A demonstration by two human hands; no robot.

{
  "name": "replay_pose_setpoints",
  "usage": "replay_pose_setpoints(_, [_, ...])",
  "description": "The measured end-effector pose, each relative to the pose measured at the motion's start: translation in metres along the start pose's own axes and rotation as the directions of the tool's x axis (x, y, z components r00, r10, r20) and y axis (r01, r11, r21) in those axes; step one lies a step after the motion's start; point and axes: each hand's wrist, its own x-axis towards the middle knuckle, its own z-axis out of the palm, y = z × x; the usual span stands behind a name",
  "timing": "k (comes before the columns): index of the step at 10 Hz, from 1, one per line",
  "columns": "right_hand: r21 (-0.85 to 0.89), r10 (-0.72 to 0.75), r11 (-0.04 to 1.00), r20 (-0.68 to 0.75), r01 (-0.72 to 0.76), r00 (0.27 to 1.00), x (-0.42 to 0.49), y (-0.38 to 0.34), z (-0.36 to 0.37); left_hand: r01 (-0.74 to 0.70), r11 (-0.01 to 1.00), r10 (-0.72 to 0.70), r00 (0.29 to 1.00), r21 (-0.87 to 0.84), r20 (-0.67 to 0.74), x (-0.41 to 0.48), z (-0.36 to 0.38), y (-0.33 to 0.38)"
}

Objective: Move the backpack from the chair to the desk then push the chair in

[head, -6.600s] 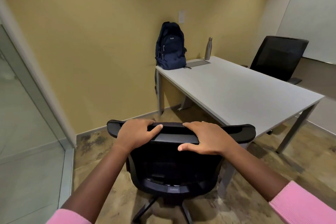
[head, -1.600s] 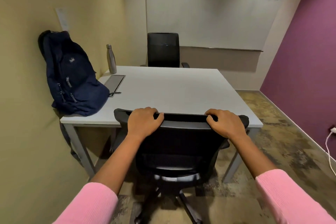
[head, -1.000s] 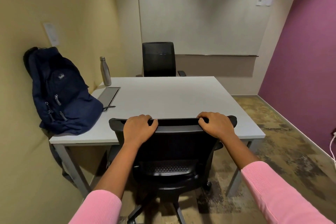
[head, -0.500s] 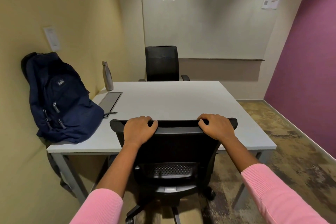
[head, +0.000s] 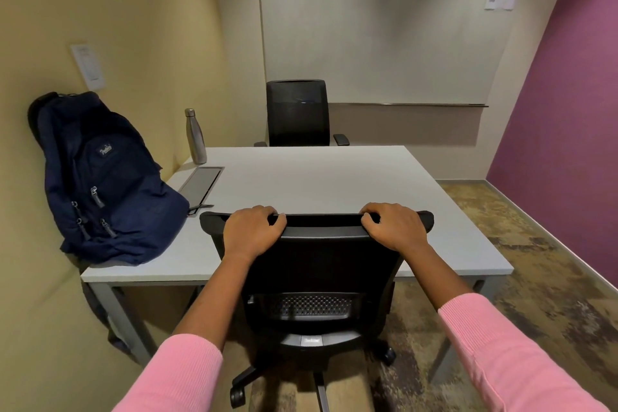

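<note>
A navy backpack stands on the left end of the white desk, leaning against the yellow wall. A black swivel chair faces the desk's near edge, its seat under the desktop and its backrest close to the edge. My left hand grips the top rail of the backrest on the left. My right hand grips the same rail on the right. Both arms wear pink sleeves.
A steel water bottle stands at the desk's far left beside a grey cable hatch. A second black chair sits at the far side. A purple wall closes the right; patterned floor lies between it and the desk.
Over the earlier frames I turned the chair from the desk's corner round to its near edge. In the last half second the chair has rolled slightly further under the desk.
</note>
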Motion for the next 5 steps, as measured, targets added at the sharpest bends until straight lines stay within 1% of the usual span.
replay_pose_setpoints(1, [-0.016,0.009,1.000,-0.015,-0.010,1.000,-0.002,-0.002,0.000,0.001,1.000,-0.001,1.000,0.003,0.005,0.000,0.001,0.000])
replay_pose_setpoints(2, [-0.049,0.033,0.998,-0.107,-0.039,0.994,-0.005,-0.004,0.003,0.014,1.000,-0.014,1.000,0.007,-0.001,-0.001,-0.001,0.001])
replay_pose_setpoints(3, [-0.094,0.084,0.990,-0.206,-0.105,0.975,-0.014,-0.011,0.010,0.035,0.999,-0.035,0.999,0.010,-0.021,-0.009,-0.004,0.007])
replay_pose_setpoints(4, [-0.117,0.084,0.986,-0.265,-0.118,0.961,-0.028,-0.017,0.014,0.064,0.998,-0.064,0.989,-0.007,-0.135,-0.023,-0.003,0.010])
replay_pose_setpoints(5, [-0.046,0.079,0.994,-0.323,-0.100,0.943,-0.052,-0.021,0.023,0.016,1.000,-0.019,0.987,-0.022,-0.162,-0.053,0.006,0.013])
